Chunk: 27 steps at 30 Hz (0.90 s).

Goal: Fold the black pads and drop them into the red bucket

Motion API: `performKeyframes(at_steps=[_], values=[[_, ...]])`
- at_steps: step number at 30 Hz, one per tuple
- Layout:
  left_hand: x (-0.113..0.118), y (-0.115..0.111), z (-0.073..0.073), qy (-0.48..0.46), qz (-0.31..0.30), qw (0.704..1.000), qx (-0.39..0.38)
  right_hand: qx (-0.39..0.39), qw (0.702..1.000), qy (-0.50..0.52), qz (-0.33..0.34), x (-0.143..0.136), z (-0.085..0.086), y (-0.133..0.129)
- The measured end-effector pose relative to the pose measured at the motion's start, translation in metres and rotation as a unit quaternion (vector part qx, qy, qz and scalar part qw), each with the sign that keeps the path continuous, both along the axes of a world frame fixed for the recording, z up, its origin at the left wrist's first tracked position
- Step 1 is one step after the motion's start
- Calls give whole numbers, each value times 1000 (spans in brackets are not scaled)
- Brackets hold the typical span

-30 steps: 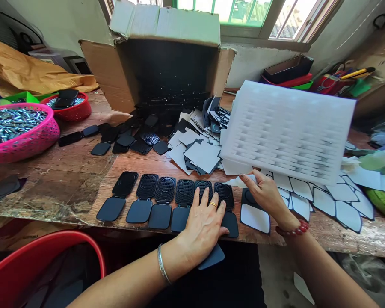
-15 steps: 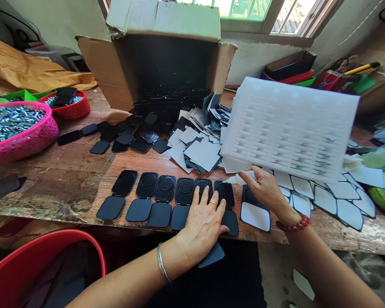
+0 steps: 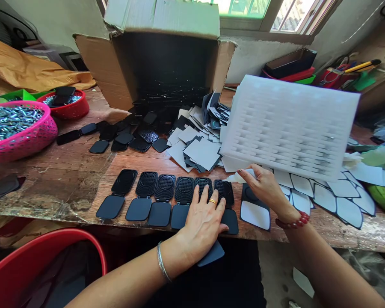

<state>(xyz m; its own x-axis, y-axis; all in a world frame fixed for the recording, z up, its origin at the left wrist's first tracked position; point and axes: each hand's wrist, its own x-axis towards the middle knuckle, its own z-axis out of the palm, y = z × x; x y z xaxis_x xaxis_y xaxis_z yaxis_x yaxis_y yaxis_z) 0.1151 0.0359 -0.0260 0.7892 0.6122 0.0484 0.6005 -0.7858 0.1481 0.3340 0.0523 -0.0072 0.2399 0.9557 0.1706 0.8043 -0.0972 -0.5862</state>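
Observation:
My left hand point(image 3: 205, 226) lies flat with fingers spread over a row of opened black hinged cases point(image 3: 165, 187), its fingertips touching the ridged upper halves. Under its palm a smooth dark panel point(image 3: 213, 254) juts past the table edge; whether the hand grips it is hidden. In my right hand point(image 3: 263, 188) is a small white squeeze bottle point(image 3: 242, 176), pinched by thumb and fingers. The bottle's narrow tip points left, over the upper half of the last case point(image 3: 223, 192) in the row. Just right lies a dark piece with a white panel point(image 3: 255, 215).
A white foam block point(image 3: 291, 124) leans behind my right hand, with dark-edged white panels point(image 3: 325, 199) beside it. Loose cards point(image 3: 202, 154) spill near a cardboard box point(image 3: 98, 68). A pink basket of screws point(image 3: 22, 143) stands left; a red bucket point(image 3: 96, 244) sits below the table.
Both hands and the bottle hold practically the same place. Only a very slight shift of the whole view shows.

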Motion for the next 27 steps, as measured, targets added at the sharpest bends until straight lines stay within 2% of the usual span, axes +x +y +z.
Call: performKeyframes(at_steps=[13, 27], values=[[1, 1, 5, 13, 2, 1000, -15, 9, 1000, -12, 0, 0, 6, -2], [2, -1, 3, -6, 30, 999, -10, 24, 995, -94, 17, 4, 11, -24]])
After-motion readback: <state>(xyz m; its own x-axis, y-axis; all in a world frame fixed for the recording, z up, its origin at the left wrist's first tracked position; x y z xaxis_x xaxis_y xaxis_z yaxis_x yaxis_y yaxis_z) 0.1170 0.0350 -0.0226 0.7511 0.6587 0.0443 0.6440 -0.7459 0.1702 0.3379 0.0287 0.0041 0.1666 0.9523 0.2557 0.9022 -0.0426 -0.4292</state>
